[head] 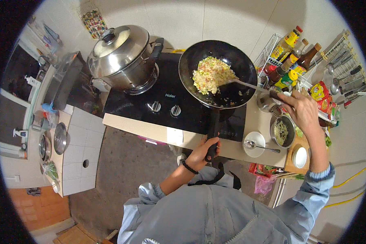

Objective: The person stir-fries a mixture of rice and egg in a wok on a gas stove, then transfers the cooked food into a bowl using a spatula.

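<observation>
A black wok (189, 65) sits over the right side of a black glass gas hob (131, 106), its handle pointing toward me. My left hand (201, 152) is wrapped around that handle. From the right, my right hand (300, 111) grips the dark handle of a metal spatula (253, 86). The spatula's blade is partly hidden in a mound of fried rice (213, 73) with green and pinkish bits. The rice lies toward the wok's left and middle, and a few grains stick to the bare lower right wall.
A lidded steel stockpot (122, 67) occupies the left burner. To the right stand a white bowl with a spoon (253, 152), a steel bowl of chopped food (282, 134), a small white bowl (299, 157) on a wooden board, and a wire rack (263, 52) of sauce bottles.
</observation>
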Demonstrator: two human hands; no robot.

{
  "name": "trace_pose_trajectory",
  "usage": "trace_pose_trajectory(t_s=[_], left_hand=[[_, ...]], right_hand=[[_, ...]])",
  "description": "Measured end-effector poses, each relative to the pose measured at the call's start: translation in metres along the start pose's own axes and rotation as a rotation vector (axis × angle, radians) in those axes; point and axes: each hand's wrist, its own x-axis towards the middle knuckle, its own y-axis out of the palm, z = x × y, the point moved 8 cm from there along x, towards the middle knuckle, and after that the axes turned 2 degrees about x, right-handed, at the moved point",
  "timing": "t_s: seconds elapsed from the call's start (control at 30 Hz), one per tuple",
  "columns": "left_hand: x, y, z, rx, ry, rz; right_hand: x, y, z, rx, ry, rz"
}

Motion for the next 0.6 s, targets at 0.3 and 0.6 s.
trace_pose_trajectory(t_s=[0.3, 0.6], left_hand=[[-0.015, -0.009, 0.002, 0.26, 0.166, 0.044], [-0.015, -0.001, 0.007, 0.092, 0.013, 0.035]], right_hand=[[0.063, 0.014, -0.084, 0.084, 0.044, 0.1], [0.051, 0.166, -0.079, 1.25, 0.457, 0.478]])
